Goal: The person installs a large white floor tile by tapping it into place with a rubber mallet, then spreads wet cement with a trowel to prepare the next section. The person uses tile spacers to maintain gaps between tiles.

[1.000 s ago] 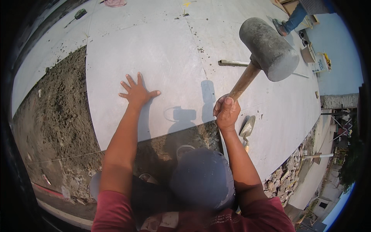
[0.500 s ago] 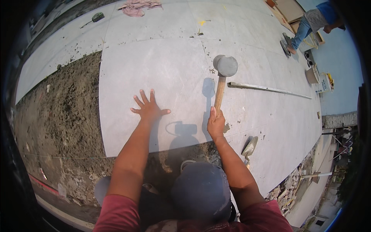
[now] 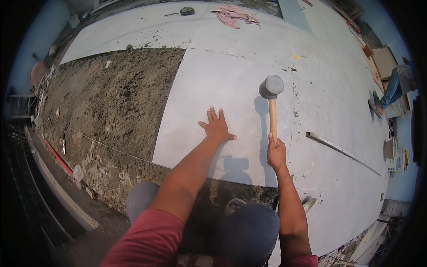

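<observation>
One mallet (image 3: 271, 87) has lowered in the right hand (image 3: 276, 153) above one slab (image 3: 213, 82).

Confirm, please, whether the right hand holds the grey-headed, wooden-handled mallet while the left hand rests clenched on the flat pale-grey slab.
Not clenched: the head view shows the left hand spread open on the slab. The right hand does hold the mallet.

left grip (image 3: 216, 130) — splayed on grey slab (image 3: 191, 98) | right grip (image 3: 276, 155) — around mallet (image 3: 273, 115) handle | pink cloth (image 3: 235, 17) beyond
</observation>
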Motion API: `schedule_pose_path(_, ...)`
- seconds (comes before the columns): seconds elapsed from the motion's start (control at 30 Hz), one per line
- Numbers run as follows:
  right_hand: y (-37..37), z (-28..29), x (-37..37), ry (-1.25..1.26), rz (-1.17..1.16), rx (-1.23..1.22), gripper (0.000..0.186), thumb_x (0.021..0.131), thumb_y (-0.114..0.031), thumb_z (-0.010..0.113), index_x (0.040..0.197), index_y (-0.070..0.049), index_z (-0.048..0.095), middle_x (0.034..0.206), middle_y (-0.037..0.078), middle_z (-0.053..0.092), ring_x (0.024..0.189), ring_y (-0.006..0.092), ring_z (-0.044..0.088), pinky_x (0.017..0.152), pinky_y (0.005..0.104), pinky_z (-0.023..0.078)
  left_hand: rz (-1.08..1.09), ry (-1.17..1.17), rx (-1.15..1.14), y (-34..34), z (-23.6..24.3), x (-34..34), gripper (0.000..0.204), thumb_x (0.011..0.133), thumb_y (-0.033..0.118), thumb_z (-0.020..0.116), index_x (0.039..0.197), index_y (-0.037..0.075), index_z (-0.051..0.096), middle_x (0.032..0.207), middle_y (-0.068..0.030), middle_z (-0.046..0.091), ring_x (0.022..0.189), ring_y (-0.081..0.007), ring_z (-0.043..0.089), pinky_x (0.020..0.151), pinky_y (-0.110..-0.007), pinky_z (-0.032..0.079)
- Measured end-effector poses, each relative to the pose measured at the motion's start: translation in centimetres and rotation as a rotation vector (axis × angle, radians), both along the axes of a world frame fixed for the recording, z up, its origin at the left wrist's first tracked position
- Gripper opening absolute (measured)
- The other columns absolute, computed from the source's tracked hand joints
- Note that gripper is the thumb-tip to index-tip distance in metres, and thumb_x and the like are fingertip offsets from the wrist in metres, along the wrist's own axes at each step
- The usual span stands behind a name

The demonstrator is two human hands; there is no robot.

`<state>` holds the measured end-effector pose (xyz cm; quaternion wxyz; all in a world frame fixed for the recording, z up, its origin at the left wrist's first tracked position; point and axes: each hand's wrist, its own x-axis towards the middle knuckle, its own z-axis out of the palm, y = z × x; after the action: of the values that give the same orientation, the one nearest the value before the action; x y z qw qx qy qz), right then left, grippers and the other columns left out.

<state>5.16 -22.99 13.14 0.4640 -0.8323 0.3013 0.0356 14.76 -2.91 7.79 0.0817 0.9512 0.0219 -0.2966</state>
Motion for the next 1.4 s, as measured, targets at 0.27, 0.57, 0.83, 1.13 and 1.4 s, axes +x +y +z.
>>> schedule_pose_path(0.27, 6.3, 0.0, 7.2, -0.759, 0.091, 0.281, 0.053, 0.102, -0.053, 0.044, 0.085, -0.004, 0.05, 0.055, 0.004, 0.047, 0.041, 0.0117, 0.045, 0.039, 0.0263, 0.04, 0.085, 0.006, 0.027, 5.5, 0.1, 0.3, 0.145, 0.058, 0.072, 0.081, 0.158, 0.005, 0.001, 0.163, -0.0229, -0.005, 0.148, -0.0494, -0.003, 0.109, -0.073, 0.021)
schedule_pose_path(0.57, 7.5, 3.3, 11.7, -0.471, 0.325, 0.298, 0.055, 0.1, -0.054, 0.048, 0.075, -0.005, 0.049, 0.053, 0.001, 0.045, 0.043, 0.0115, 0.047, 0.043, 0.0291, 0.042, 0.061, -0.006, 0.024, 5.8, -0.7, -0.4, 0.141, 0.062, 0.071, 0.08, 0.157, 0.004, 0.0, 0.164, -0.0214, -0.007, 0.149, -0.0481, -0.004, 0.109, -0.072, 0.022)
schedule_pose_path(0.83, 8.5, 2.6, 10.9, 0.155, 0.34, 0.199, 0.052, 0.101, -0.053, 0.048, 0.081, -0.005, 0.053, 0.054, 0.002, 0.046, 0.04, 0.0129, 0.046, 0.037, 0.03, 0.038, 0.061, 0.025, 0.009, 5.7, -1.3, -0.2, 0.14, 0.063, 0.068, 0.081, 0.158, 0.006, 0.0, 0.164, -0.0194, -0.009, 0.148, -0.0481, -0.005, 0.109, -0.073, 0.021)
schedule_pose_path(1.13, 10.1, 2.4, 9.8, -0.482, 0.284, -0.026, 0.054, 0.1, -0.053, 0.049, 0.078, -0.004, 0.052, 0.054, 0.002, 0.046, 0.041, 0.0119, 0.046, 0.037, 0.0291, 0.039, 0.061, 0.009, 0.029, 5.5, -1.4, -0.3, 0.139, 0.063, 0.068, 0.081, 0.158, 0.005, 0.001, 0.164, -0.021, -0.008, 0.149, -0.0481, -0.004, 0.108, -0.073, 0.025)
schedule_pose_path(1.4, 6.8, 2.6, 9.7, -0.55, 0.277, 0.32, 0.057, 0.099, -0.055, 0.051, 0.081, -0.001, 0.057, 0.056, 0.005, 0.048, 0.043, 0.0171, 0.049, 0.042, 0.0325, 0.043, 0.046, 0.003, 0.067, 5.4, -1.6, -0.5, 0.139, 0.063, 0.07, 0.08, 0.158, 0.006, 0.002, 0.164, -0.021, -0.008, 0.148, -0.0488, -0.002, 0.107, -0.072, 0.027)
